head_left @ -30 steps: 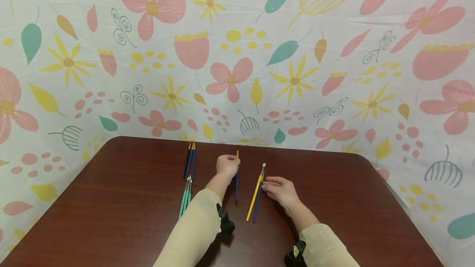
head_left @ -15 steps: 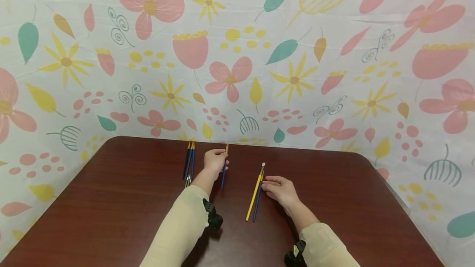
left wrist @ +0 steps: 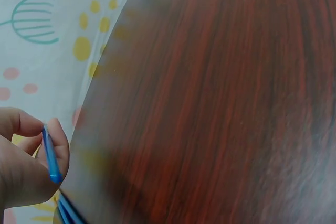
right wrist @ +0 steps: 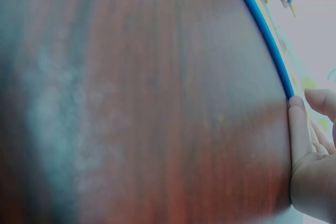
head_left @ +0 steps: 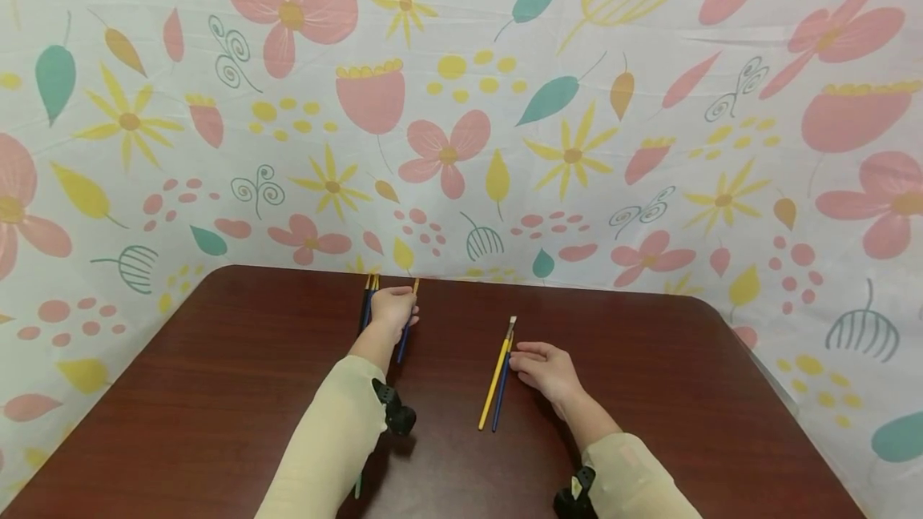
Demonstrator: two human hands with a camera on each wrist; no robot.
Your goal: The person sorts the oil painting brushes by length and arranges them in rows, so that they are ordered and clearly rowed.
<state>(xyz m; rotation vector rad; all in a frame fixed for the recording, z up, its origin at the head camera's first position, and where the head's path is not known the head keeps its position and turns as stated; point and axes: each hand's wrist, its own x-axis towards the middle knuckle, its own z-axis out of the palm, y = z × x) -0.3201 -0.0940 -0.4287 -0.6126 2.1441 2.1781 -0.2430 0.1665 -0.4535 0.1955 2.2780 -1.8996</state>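
My left hand point(head_left: 392, 311) pinches a blue paintbrush point(head_left: 405, 340) between thumb and fingers near the table's far edge, its tip pointing up and away. In the left wrist view the blue handle point(left wrist: 51, 156) slants down from the fingertips. Just left of that hand, dark and blue paintbrushes point(head_left: 364, 312) lie partly covered by it. My right hand point(head_left: 546, 368) rests on the table with fingers loosely extended and thumb apart. Its fingertips are right at another blue paintbrush point(head_left: 501, 399), which lies against a yellow flat paintbrush point(head_left: 493, 384).
The dark wooden table point(head_left: 649, 391) has rounded far corners. Behind it hangs a white floral cloth point(head_left: 447, 62). A green handle end point(head_left: 357, 487) shows beside the left sleeve point(head_left: 317, 431), which hides the other green brushes.
My left hand has moved left with the blue paintbrush, toward the brushes at the far left, and its arm now covers most of the green ones. My right hand stays in place.
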